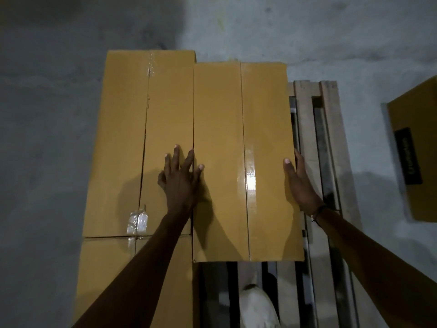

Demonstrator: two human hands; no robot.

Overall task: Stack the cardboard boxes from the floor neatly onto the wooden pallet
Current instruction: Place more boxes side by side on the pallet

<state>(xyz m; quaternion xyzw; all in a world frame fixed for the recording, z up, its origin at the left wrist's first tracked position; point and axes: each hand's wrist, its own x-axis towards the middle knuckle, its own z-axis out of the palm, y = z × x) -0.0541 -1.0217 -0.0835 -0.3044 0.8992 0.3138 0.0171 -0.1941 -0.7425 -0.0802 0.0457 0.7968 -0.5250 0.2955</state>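
shoe [256, 304] on pallet [307, 143] near edge; flat open left hand [181, 178] and right hand [299, 183] squaring box [243, 162] against left stack [132, 138]

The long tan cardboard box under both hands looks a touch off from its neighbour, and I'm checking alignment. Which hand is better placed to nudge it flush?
Probably the right hand. It lies flat against the outer right edge of the long tan cardboard box, so it can push toward the neighbouring tan box. The left hand rests flat across the seam, only steadying.

Grey concrete floor [47, 138], stained, dimly lit, perhaps brighter at right
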